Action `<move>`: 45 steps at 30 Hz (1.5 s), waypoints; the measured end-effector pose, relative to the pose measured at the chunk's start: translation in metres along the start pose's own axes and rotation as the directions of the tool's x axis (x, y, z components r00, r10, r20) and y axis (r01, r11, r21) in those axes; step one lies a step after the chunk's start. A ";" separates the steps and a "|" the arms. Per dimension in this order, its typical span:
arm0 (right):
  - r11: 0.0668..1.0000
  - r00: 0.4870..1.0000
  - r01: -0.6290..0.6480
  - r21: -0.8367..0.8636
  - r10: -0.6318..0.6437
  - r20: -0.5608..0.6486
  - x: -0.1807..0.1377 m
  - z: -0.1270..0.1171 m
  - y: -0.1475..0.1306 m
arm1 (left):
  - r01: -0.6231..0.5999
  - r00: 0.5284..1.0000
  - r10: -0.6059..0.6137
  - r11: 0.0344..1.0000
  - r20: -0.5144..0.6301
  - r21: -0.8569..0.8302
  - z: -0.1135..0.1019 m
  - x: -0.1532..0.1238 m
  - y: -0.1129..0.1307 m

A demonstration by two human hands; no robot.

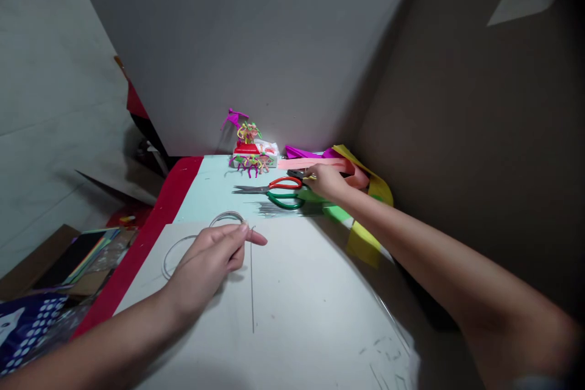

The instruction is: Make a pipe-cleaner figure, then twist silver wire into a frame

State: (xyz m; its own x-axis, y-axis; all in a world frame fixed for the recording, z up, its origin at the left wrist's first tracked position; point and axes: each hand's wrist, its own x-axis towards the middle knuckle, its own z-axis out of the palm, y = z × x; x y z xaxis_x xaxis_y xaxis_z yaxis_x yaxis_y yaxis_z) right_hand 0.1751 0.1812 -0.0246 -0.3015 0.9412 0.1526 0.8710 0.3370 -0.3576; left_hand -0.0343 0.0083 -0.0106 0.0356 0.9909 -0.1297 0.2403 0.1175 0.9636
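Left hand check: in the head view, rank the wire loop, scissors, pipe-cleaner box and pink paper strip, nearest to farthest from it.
From the left hand:
1. Wire loop: under and beside the hand.
2. Scissors: ahead, to the right.
3. Pipe-cleaner box: far table edge, middle.
4. Pink paper strip: far edge, further right.

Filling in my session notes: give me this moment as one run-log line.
left hand: fingers pinch wire loop | right hand: beside pink paper strip | nearby: red-and-green-handled scissors
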 end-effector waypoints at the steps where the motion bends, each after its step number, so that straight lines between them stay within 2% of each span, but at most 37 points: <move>1: 0.997 0.999 0.019 0.073 -0.021 0.031 -0.013 -0.001 -0.010 | 0.004 1.000 -0.004 1.000 -0.003 0.020 0.000 -0.002 0.000; 3: 0.962 0.987 0.058 0.268 -0.096 0.130 -0.047 0.000 -0.035 | -0.006 1.000 0.006 0.999 -0.001 0.047 0.003 -0.006 0.002; 4: 0.820 0.949 -0.003 0.573 -0.177 0.259 -0.066 0.002 -0.049 | -0.023 1.000 0.023 0.999 0.002 0.046 0.004 -0.008 0.003; 5: 0.630 0.902 -0.098 0.770 -0.270 0.336 -0.085 0.005 -0.064 | -0.041 0.999 0.041 0.999 0.011 0.033 0.006 -0.011 0.004; 6: 0.458 0.876 -0.153 0.876 -0.348 0.335 -0.103 0.008 -0.077 | -0.058 0.998 0.058 0.998 0.020 0.014 0.009 -0.014 0.005; 7: 0.310 0.890 -0.174 0.935 -0.358 0.284 -0.119 0.010 -0.089 | -0.070 0.997 0.070 0.998 0.029 -0.004 0.011 -0.017 0.006; 8: 0.202 0.917 -0.197 0.960 -0.308 0.253 -0.132 0.013 -0.099 | -0.081 0.996 0.081 0.997 0.038 -0.018 0.013 -0.021 0.008; 10: 0.093 0.945 -0.189 0.978 -0.255 0.207 -0.149 0.014 -0.112 | -0.105 0.993 0.106 0.994 0.042 -0.018 0.015 -0.027 0.010; 11: 0.073 0.950 -0.190 0.979 -0.237 0.202 -0.154 0.014 -0.115 | -0.128 0.991 0.128 0.992 0.042 0.001 0.015 -0.031 0.011; 14: 0.110 0.970 -0.160 0.981 -0.165 0.177 -0.163 0.010 -0.117 | -0.208 0.977 0.202 0.973 0.067 0.096 0.009 -0.037 0.014; 16: 0.156 0.991 -0.095 0.983 -0.077 0.108 -0.167 0.006 -0.114 | -0.237 0.965 0.216 0.961 0.145 0.144 0.002 -0.039 0.017; 20: 0.258 1.000 0.002 0.966 -0.014 0.002 -0.172 -0.009 -0.104 | -0.146 0.927 0.055 0.964 0.372 0.221 -0.009 -0.038 0.025; 22: 0.379 0.999 0.046 0.924 -0.018 -0.043 -0.174 -0.022 -0.097 | -0.124 0.900 -0.022 0.945 0.435 0.304 -0.014 -0.035 0.028; 24: 0.534 0.993 0.115 0.838 -0.032 -0.116 -0.176 -0.036 -0.090 | -0.144 0.889 -0.040 0.921 0.456 0.362 -0.018 -0.030 0.030; 26: 0.659 0.983 0.171 0.732 -0.071 -0.166 -0.178 -0.047 -0.082 | -0.163 0.906 -0.015 0.910 0.424 0.381 -0.022 -0.025 0.030; 28: 0.748 0.971 0.232 0.621 -0.143 -0.191 -0.181 -0.052 -0.077 | -0.158 0.925 0.008 0.917 0.380 0.365 -0.022 -0.021 0.029; 30: 0.804 0.949 0.314 0.505 -0.246 -0.198 -0.186 -0.047 -0.074 | -0.146 0.925 0.008 0.931 0.380 0.334 -0.017 -0.019 0.029; 32: 0.835 0.923 0.384 0.395 -0.339 -0.182 -0.192 -0.037 -0.074 | -0.142 0.901 -0.010 0.938 0.433 0.316 -0.008 -0.020 0.029; 35: 0.871 0.900 0.435 0.228 -0.413 -0.140 -0.199 -0.021 -0.077 | -0.113 0.868 -0.070 0.936 0.492 0.333 0.006 -0.025 0.031; 41: 0.876 0.855 0.483 0.009 -0.469 -0.223 -0.200 -0.007 -0.077 | -0.056 0.875 -0.089 0.958 0.475 0.282 0.014 -0.029 0.028; 43: 0.871 0.843 0.491 -0.020 -0.480 -0.243 -0.200 -0.005 -0.075 | -0.037 0.871 -0.092 0.967 0.482 0.252 0.014 -0.028 0.025; 45: 0.864 0.843 0.500 0.061 -0.469 -0.264 -0.200 -0.003 -0.074 | -0.031 0.877 -0.088 0.971 0.473 0.239 0.015 -0.027 0.022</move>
State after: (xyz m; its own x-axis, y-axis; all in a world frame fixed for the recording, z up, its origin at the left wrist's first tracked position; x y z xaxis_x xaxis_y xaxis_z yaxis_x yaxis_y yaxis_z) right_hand 0.1723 -0.0321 -0.0256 -0.5598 0.6287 0.5398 0.5784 0.7629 -0.2888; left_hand -0.0151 -0.0165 0.0108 0.4688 0.8275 -0.3090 0.4637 0.0672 0.8834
